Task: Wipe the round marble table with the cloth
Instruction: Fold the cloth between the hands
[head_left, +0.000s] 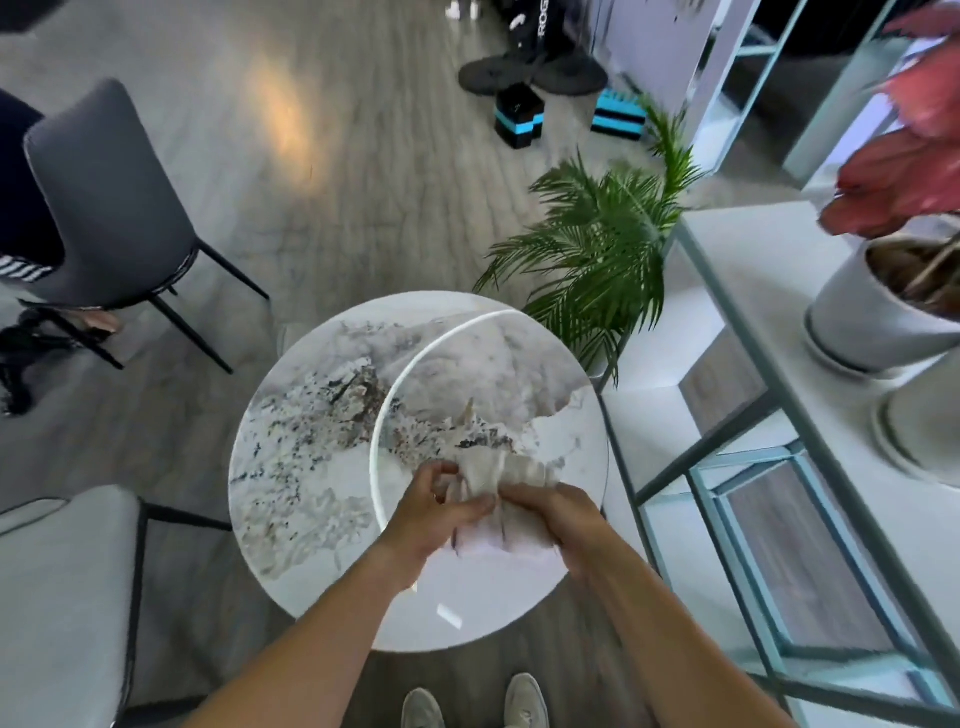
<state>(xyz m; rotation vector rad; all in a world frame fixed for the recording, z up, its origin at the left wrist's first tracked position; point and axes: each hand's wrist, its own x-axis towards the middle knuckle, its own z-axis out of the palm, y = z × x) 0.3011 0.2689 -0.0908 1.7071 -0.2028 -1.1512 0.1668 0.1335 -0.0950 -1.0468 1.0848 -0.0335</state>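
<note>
Both hands, left (434, 512) and right (558, 519), clench the cloth (506, 475) between their fingers above the table (311, 467), likely bunching it to wipe.

I see the round marble table (311, 467), white with grey and dark veining, standing on the grey wood-look floor (311, 208). Its veined part spreads ahead and left of where both hands pinch the cloth (498, 473). I cannot tell whether the bunched cloth touches the top.

Living room: chairs (111, 208), potted palm (597, 249)
</note>
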